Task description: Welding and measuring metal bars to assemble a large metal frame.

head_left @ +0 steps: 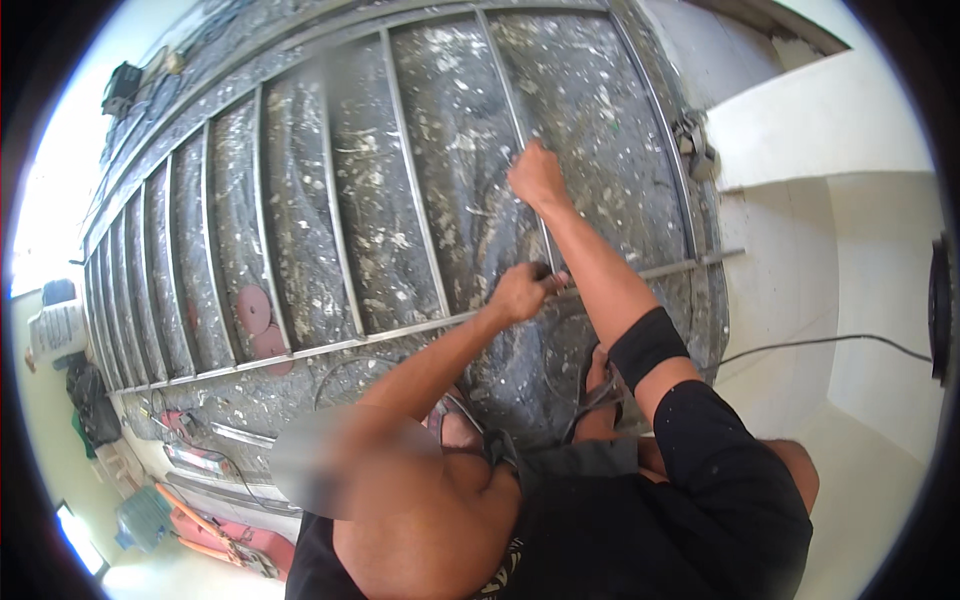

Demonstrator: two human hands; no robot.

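Metal: I see a grey metal frame [400,200] lying flat on a dirty, paint-spotted bench [590,110]. It has many thin bars side by side and one long bar across the near side.
Left hand: my left hand [522,292] is down on the long cross bar [330,345]. Its grip is closed tight around a small dark thing [543,271]. I cannot tell what that thing is.
Right hand: my right hand [537,175] is further up, resting on one of the thin upright bars [530,175]. The fingers look curled on the bar, but I cannot tell if the grip is closed around it.
Where the bar is: the upright bar runs from the far edge of the frame down to the cross bar, and my two hands are on it, one above the other.
Discs: two round reddish discs [253,308] lie on the bench between the bars, off to the left.
Cable: a thin dark cable [830,342] runs over the pale floor on the right.
Feet: my sandals [590,385] are just below the frame.
Tools: red and orange tools [215,530] lie low on the left.
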